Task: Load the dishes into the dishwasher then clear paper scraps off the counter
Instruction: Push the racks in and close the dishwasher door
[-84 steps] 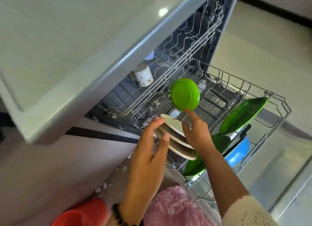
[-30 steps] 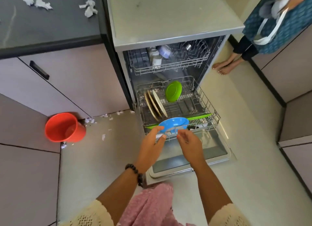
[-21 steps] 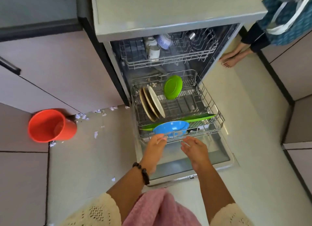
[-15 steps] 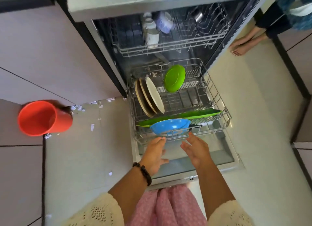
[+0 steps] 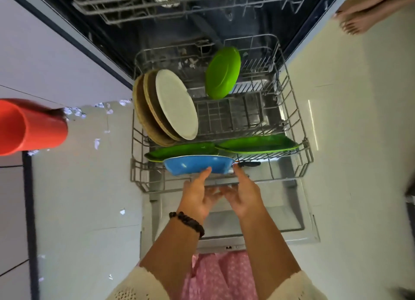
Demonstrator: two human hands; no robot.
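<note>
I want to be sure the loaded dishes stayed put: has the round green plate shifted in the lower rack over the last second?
No. The round green plate still stands on edge at the back of the lower rack, right of the cream plates.

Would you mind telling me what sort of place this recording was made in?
Most likely a home kitchen: an open dishwasher with plates standing in its pulled-out lower rack, and cabinet fronts beside it.
</note>
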